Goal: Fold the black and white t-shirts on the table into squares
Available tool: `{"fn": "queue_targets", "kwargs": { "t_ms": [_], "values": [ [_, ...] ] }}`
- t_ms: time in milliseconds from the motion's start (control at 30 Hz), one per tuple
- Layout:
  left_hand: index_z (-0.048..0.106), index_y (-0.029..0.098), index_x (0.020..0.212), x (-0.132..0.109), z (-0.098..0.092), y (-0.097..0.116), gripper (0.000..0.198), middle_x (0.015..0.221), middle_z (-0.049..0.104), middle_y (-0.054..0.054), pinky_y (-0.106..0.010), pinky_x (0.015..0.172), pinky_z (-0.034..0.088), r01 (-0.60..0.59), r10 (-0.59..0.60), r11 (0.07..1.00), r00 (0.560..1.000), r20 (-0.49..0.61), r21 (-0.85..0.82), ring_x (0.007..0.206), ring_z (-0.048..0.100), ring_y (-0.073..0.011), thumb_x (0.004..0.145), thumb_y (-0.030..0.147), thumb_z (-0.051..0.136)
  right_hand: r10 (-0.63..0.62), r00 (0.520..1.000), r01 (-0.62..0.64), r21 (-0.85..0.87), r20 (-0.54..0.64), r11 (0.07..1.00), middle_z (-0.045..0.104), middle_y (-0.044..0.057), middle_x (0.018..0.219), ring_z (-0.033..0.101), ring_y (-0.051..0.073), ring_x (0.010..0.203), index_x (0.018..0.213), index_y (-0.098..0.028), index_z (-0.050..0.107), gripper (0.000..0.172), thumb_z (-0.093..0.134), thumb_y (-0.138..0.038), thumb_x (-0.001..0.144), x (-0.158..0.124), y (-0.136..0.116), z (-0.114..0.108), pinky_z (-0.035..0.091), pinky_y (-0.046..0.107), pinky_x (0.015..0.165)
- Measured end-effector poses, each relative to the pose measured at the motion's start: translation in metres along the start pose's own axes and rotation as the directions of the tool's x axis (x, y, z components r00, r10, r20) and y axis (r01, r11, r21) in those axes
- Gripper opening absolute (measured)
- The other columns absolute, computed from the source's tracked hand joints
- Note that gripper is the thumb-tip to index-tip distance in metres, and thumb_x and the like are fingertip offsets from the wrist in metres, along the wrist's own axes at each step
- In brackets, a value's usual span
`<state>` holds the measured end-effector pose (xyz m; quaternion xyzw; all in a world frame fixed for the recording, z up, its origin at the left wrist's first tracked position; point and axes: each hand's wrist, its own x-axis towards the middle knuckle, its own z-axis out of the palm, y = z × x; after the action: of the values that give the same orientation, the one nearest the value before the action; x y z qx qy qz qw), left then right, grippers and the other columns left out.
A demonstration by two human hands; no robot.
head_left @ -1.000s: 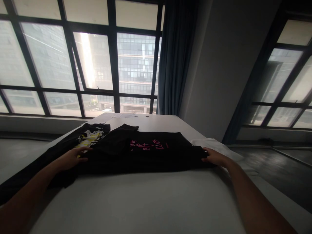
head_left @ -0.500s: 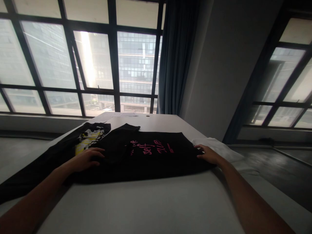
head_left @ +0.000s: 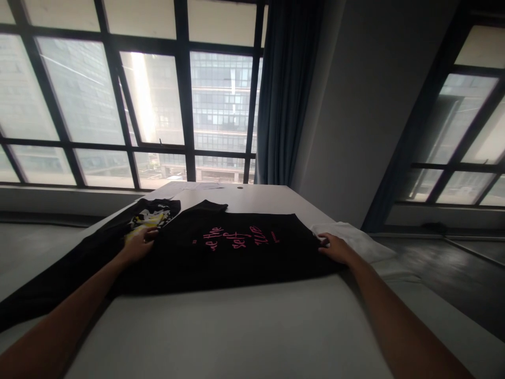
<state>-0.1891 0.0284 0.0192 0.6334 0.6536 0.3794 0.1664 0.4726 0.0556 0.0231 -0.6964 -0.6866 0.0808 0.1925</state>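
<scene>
A black T-shirt [head_left: 244,268] with pink lettering lies spread sideways over the white table [head_left: 236,337]. My left hand [head_left: 138,246] is closed on its left end, fingers bent over the cloth; the fingertips are partly hidden. At the opposite end, my right hand [head_left: 333,249] pinches the T-shirt's edge between thumb and fingers. Left of this shirt lies another black garment [head_left: 74,263] with a yellow and white print, partly beneath my left forearm. Beside my right hand is a white cloth [head_left: 359,242], bunched near the table's right side.
Papers [head_left: 193,185] lie at the table's far end, near a small dark round spot [head_left: 240,188]. Behind stand large framed windows [head_left: 152,100], a blue curtain [head_left: 286,95] and a grey pillar [head_left: 347,116].
My left hand has moved left and slightly up, drawing the T-shirt's end flatter. More pink lettering now shows on its left part. My right hand stays nearly in place.
</scene>
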Motion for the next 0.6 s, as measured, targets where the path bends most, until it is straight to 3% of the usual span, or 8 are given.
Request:
{"fn": "queue_targets", "kwargs": {
  "t_ms": [133, 267, 367, 467, 533, 600],
  "values": [
    [0.061, 0.017, 0.127, -0.001, -0.002, 0.001, 0.066, 0.124, 0.069, -0.008, -0.039, 0.100, 0.049, -0.172, 0.144, 0.981, 0.954, 0.263, 0.088, 0.117, 0.062, -0.0286, 0.063, 0.030, 0.053, -0.014, 0.997, 0.020, -0.082, 0.072, 0.996, 0.069, 0.013, 0.115, 0.065, 0.024, 0.105, 0.134, -0.012, 0.054, 0.061, 0.068, -0.021, 0.075, 0.000, -0.002, 0.002, 0.048, 0.031, 0.092],
    [0.067, 0.020, 0.121, -0.006, -0.010, -0.002, 0.059, 0.138, 0.060, -0.007, -0.039, 0.109, 0.041, -0.344, 0.248, 0.923, 0.874, 0.418, 0.173, 0.129, 0.053, -0.0288, 0.064, 0.028, 0.052, -0.061, 0.998, 0.063, -0.190, 0.017, 0.980, 0.062, 0.016, 0.127, 0.060, 0.028, 0.115, 0.133, -0.012, 0.056, 0.059, 0.067, -0.021, 0.076, -0.001, -0.010, 0.006, 0.046, 0.035, 0.098],
    [0.072, 0.023, 0.110, -0.009, -0.014, -0.003, 0.047, 0.143, 0.055, -0.007, -0.041, 0.115, 0.033, -0.436, 0.299, 0.869, 0.839, 0.455, 0.233, 0.134, 0.047, -0.0299, 0.068, 0.031, 0.054, -0.181, 0.982, 0.167, -0.212, -0.050, 0.963, 0.059, 0.015, 0.131, 0.057, 0.031, 0.120, 0.126, -0.017, 0.063, 0.047, 0.064, -0.024, 0.079, -0.002, -0.024, 0.014, 0.046, 0.040, 0.100],
    [0.075, 0.024, 0.093, -0.006, -0.018, 0.002, 0.032, 0.138, 0.060, -0.006, -0.044, 0.117, 0.028, -0.475, 0.339, 0.848, 0.827, 0.449, 0.235, 0.134, 0.047, -0.0312, 0.072, 0.042, 0.060, -0.345, 0.938, 0.341, -0.104, -0.025, 0.934, 0.062, 0.012, 0.127, 0.058, 0.027, 0.118, 0.119, -0.019, 0.067, 0.037, 0.061, -0.027, 0.083, -0.003, -0.037, 0.027, 0.044, 0.039, 0.104],
    [0.075, 0.022, 0.091, 0.000, -0.022, 0.009, 0.038, 0.128, 0.067, -0.008, -0.044, 0.114, 0.034, -0.441, 0.355, 0.886, 0.846, 0.398, 0.147, 0.126, 0.055, -0.0317, 0.073, 0.052, 0.060, -0.391, 0.920, 0.391, -0.047, 0.014, 0.919, 0.064, 0.010, 0.125, 0.060, 0.025, 0.116, 0.117, -0.019, 0.068, 0.033, 0.058, -0.028, 0.086, -0.002, -0.042, 0.035, 0.044, 0.038, 0.105],
    [0.072, 0.018, 0.099, 0.012, -0.027, 0.019, 0.051, 0.118, 0.071, -0.010, -0.043, 0.105, 0.045, -0.342, 0.315, 0.939, 0.894, 0.318, 0.031, 0.112, 0.063, -0.0315, 0.073, 0.059, 0.059, -0.387, 0.921, 0.388, -0.025, 0.037, 0.921, 0.064, 0.010, 0.124, 0.060, 0.024, 0.115, 0.115, -0.020, 0.069, 0.032, 0.056, -0.029, 0.088, -0.001, -0.042, 0.040, 0.044, 0.038, 0.105]
  ]
}}
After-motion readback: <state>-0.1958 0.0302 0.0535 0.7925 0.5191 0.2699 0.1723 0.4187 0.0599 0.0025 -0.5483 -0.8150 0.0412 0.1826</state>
